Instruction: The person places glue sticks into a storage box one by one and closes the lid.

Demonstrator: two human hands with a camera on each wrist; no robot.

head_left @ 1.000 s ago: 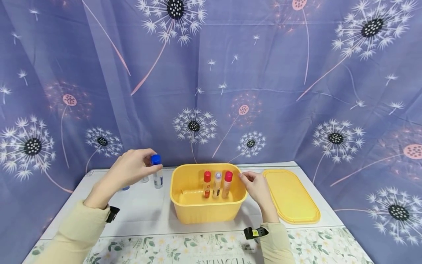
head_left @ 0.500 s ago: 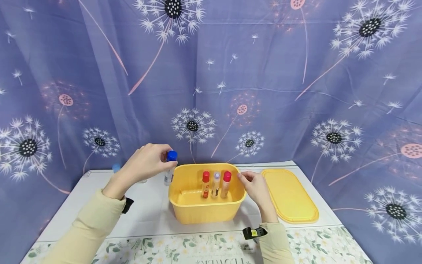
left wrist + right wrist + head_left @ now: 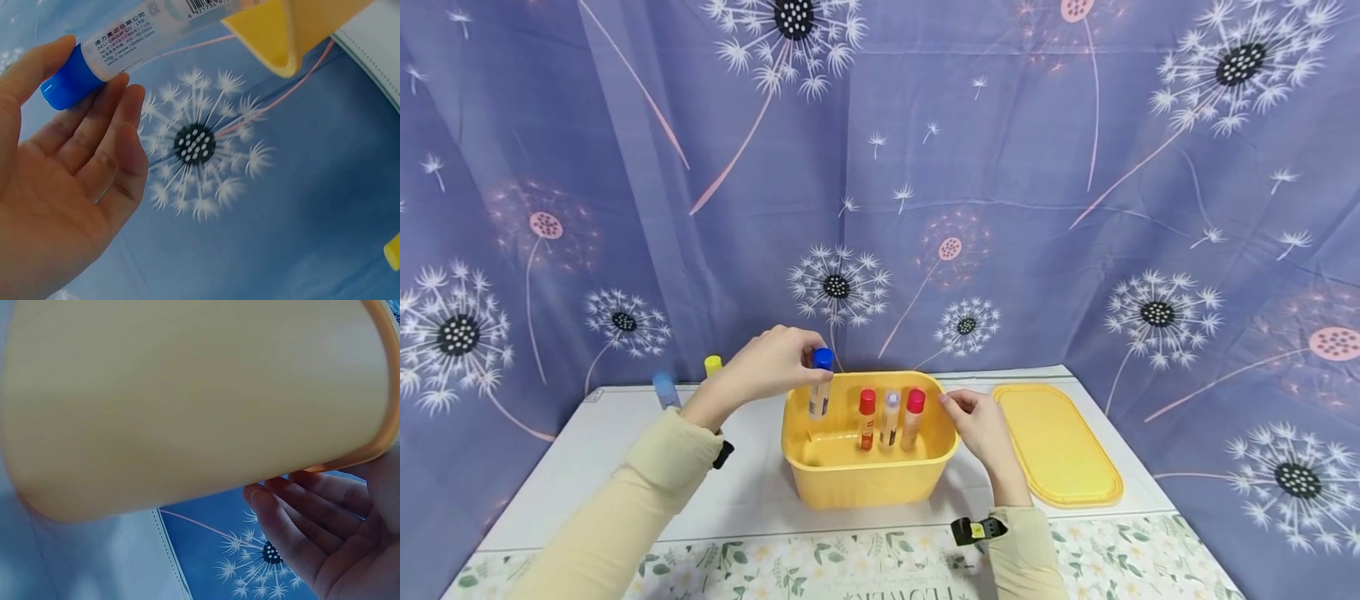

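My left hand (image 3: 771, 362) pinches the blue cap of a clear glue stick (image 3: 820, 398), which hangs upright over the left part of a yellow plastic bin (image 3: 868, 487). In the left wrist view, thumb and fingers meet on the blue cap (image 3: 72, 78), and the labelled tube (image 3: 125, 47) reaches toward the bin's rim. Inside the bin, towards its right, stand a red-capped glue stick (image 3: 867, 421), a pale-capped one (image 3: 891, 421) and a pinkish-red-capped one (image 3: 913, 422). My right hand (image 3: 981, 423) holds the bin's right rim between thumb and fingers.
A flat yellow lid (image 3: 1060, 446) lies right of the bin. Behind my left arm stand a light-blue-capped tube (image 3: 665, 389) and a yellow-capped one (image 3: 712, 365), both partly hidden. A dandelion-patterned curtain (image 3: 895, 167) closes off the back of the white table (image 3: 752, 492).
My left hand has carried the blue-capped glue stick rightward from the table to over the bin. The yellow cap behind that arm has come into sight. My right hand stays on the rim.
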